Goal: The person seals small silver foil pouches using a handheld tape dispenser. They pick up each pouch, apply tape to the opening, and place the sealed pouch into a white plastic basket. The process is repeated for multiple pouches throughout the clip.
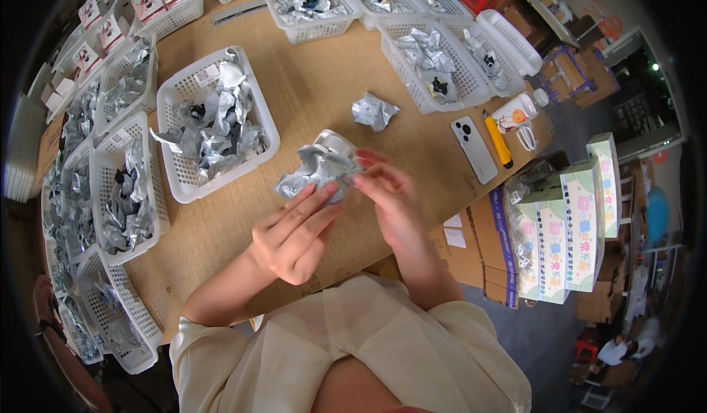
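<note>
Both hands up over the table point(317, 89) near its front edge, forearms coming in from the lower edge in loose cream sleeves.

Left hand point(294, 236): palm turned down and inward, wrist bent, fingers point(313, 201) stretched out long and nearly straight, tips pressed on the lower side of a crumpled silver foil packet point(318, 168). Thumb tucked under, not visible. Hand mostly flat, not curled into a fist.

Right hand point(394, 199): back of hand facing up, fingers bent at the knuckles, thumb and forefinger pinched on the right edge of the same foil packet. Remaining fingers loosely curled beneath. Grip closed on the foil.

Foil packet held just above the tabletop between the two hands, a white plastic part point(335, 142) sticking out of its top. Cannot tell whether the packet touches the wood.

Second crumpled foil packet point(374, 111) lying alone on the table beyond the hands, well apart from them.

White basket point(217, 122) left of the hands, full of silver foil packets with a black part showing. More white baskets of the same along the left and far edges.

Right of the hands on the table: white phone point(473, 149) face down, yellow utility knife point(498, 140) just beside it, small white bottle point(515, 111), scissors point(527, 137).

Cardboard boxes point(479, 243) and pastel printed cartons point(582, 221) stacked off the table's right side.
</note>
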Demonstrator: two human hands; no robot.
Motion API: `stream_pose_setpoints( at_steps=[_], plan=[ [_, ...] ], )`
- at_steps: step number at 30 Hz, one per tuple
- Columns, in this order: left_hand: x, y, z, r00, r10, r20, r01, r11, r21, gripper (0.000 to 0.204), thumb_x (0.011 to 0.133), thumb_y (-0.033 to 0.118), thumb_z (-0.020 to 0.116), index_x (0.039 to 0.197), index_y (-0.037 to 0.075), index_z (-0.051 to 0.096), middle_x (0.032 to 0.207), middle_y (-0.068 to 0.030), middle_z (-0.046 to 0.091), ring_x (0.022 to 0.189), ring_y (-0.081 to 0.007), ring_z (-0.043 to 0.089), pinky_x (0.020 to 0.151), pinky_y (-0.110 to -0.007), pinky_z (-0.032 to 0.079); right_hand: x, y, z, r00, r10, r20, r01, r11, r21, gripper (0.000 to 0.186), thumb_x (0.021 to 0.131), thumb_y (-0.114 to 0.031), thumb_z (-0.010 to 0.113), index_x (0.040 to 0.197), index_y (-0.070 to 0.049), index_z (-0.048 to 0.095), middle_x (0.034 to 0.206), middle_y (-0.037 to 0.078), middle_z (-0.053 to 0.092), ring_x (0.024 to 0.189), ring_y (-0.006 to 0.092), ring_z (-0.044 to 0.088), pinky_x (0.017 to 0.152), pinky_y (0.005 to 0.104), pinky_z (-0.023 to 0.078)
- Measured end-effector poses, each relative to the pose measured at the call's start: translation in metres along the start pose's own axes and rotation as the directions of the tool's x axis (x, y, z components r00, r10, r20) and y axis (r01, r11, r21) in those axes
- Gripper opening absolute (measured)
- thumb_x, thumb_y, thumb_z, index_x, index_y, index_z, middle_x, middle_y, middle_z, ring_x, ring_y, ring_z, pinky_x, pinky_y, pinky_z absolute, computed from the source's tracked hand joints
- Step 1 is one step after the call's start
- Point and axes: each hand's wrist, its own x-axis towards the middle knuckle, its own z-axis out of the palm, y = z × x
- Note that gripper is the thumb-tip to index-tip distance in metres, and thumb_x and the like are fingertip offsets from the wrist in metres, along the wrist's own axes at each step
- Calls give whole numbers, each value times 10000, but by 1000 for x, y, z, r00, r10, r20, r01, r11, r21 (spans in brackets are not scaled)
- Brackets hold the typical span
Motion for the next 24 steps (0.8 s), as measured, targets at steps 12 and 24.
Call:
stream_pose_setpoints(
  at_steps=[12, 24],
  plan=[
    [-2, 7, -5, 784, -620, -15, 549, 706, -447, 93, 770, -160, 649, 811, -95, 596, 953, -191, 644, 923, -335, 686, 793, -368, 584, 0, 13, 25, 961, -272, 41, 273, 962, -11, 448, 819, -6, 722, 1184, -29, 463, 1226, 100, 503, 1130, 172, 518, 922, 312, 466],
    [-13, -8, 2, 320, -891, 322, 648, -41, -760, 109, 822, -138, 636, 876, -44, 648, 1007, -116, 649, 924, -176, 644, 797, -281, 538, 7, 13, 3, 964, -176, 200, 163, 984, 78, 438, 845, 17, 679, 1240, 10, 488, 1210, 109, 550, 1111, 173, 554, 924, 316, 485]
  ],
)
